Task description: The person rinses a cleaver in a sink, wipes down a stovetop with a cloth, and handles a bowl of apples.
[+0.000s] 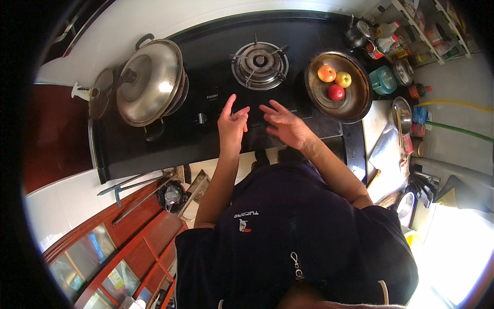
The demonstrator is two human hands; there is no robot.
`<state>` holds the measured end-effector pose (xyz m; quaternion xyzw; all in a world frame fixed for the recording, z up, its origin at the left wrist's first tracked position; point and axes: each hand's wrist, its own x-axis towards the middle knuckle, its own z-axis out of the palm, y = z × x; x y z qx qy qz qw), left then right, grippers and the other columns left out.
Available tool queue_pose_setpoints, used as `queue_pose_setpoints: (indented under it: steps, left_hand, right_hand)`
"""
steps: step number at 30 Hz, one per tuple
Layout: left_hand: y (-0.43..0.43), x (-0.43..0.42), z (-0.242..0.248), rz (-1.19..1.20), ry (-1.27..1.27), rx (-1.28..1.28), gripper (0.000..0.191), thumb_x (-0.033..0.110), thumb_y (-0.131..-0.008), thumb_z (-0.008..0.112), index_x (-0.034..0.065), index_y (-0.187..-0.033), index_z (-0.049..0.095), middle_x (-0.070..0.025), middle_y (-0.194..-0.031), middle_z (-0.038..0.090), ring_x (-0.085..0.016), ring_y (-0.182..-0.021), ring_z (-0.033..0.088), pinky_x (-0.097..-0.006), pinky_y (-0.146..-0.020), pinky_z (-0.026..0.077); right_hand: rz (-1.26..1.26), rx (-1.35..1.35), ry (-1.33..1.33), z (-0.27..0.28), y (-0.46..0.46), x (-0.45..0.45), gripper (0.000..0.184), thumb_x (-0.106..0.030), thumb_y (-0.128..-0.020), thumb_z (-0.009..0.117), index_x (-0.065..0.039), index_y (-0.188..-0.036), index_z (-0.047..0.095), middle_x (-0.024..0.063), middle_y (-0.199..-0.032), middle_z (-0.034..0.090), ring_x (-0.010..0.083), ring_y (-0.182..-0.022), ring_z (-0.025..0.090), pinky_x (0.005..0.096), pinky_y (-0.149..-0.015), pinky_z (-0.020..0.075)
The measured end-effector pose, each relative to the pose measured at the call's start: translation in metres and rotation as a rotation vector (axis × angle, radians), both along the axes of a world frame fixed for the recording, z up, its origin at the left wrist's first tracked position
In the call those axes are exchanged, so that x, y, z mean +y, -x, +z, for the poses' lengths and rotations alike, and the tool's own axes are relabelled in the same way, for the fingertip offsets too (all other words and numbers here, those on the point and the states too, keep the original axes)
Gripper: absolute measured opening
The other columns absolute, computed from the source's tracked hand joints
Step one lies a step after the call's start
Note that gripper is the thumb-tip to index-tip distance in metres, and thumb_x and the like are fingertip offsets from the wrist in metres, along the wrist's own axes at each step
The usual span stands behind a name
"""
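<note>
My left hand (233,123) hovers over the front of a black gas hob (208,145), its index finger extended and the other fingers partly bent, with nothing in it. To its right, apart from it, my right hand (287,125) has spread fingers, slightly blurred, and is likewise free of any object. Beyond both hands lies a bare gas burner (260,60). A round metal pan (323,103) sits to the right; inside are a red-yellow apple (326,73), a yellowish apple (343,79) and a red apple (336,92).
At the left, a lidded wok (148,85) covers another burner, beside a glass lid (101,94). A kettle (357,34) and several bottles crowd the back right corner. On the right counter lies a cleaver (384,145) near a metal bowl (401,112).
</note>
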<state>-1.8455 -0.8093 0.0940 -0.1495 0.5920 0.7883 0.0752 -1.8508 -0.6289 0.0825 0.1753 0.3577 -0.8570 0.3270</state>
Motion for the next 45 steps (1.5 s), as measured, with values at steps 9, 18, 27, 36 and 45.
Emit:
queue_pose_setpoints:
  steps: [9,18,27,36,45]
  left_hand:
    - [-0.038,-0.031,-0.044,-0.151,0.238,-0.08,0.08,0.01,-0.073,0.066,0.0119,-0.14,0.022,-0.0189,-0.142,0.023,-0.034,-0.13,0.026,-0.0426,-0.1,0.031]
    - [-0.023,-0.053,-0.064,-0.209,0.312,-0.007,0.048,0.013,-0.076,0.064,0.0021,-0.121,0.051,-0.0117,-0.121,0.053,-0.021,-0.106,0.052,-0.0317,-0.086,0.043]
    - [0.08,-0.105,-0.109,-0.457,1.53,0.262,0.06,0.001,-0.075,0.054,0.0107,-0.131,0.038,-0.0119,-0.112,0.047,-0.031,-0.106,0.044,-0.0427,-0.085,0.04]
    - [0.095,-0.097,-0.131,-0.508,1.887,0.225,0.063,0.006,-0.074,0.057,0.0137,-0.133,0.036,-0.0105,-0.122,0.041,-0.028,-0.11,0.041,-0.043,-0.088,0.037]
    - [0.076,-0.092,-0.114,-0.657,1.858,0.256,0.065,0.002,-0.072,0.057,0.0056,-0.132,0.035,-0.0111,-0.134,0.033,-0.029,-0.125,0.029,-0.0467,-0.099,0.028]
  right_hand:
    - [0.096,-0.174,-0.057,-0.018,-0.008,-0.01,0.065,-0.036,-0.081,0.061,-0.014,-0.135,0.031,0.0087,-0.142,0.02,0.0271,-0.127,0.03,0.0423,-0.102,0.0286]
    - [-0.08,-0.282,-0.129,-0.041,-0.009,0.006,0.028,-0.021,-0.089,0.049,-0.003,-0.11,0.053,0.0086,-0.113,0.053,0.0229,-0.1,0.052,0.0346,-0.087,0.0431]
    - [-0.098,-0.277,-0.064,-0.043,-0.033,0.016,0.022,-0.02,-0.091,0.047,-0.005,-0.105,0.055,0.0054,-0.1,0.059,0.018,-0.085,0.056,0.0326,-0.076,0.0464]
    - [-0.208,-0.345,-0.037,-0.05,-0.048,0.036,0.019,-0.019,-0.089,0.051,-0.006,-0.101,0.058,0.0043,-0.099,0.061,0.0162,-0.083,0.058,0.0291,-0.073,0.0469]
    - [-0.184,-0.361,-0.068,-0.041,-0.036,0.012,0.017,-0.018,-0.088,0.052,-0.005,-0.098,0.058,0.0043,-0.098,0.061,0.0159,-0.08,0.057,0.0294,-0.072,0.0475]
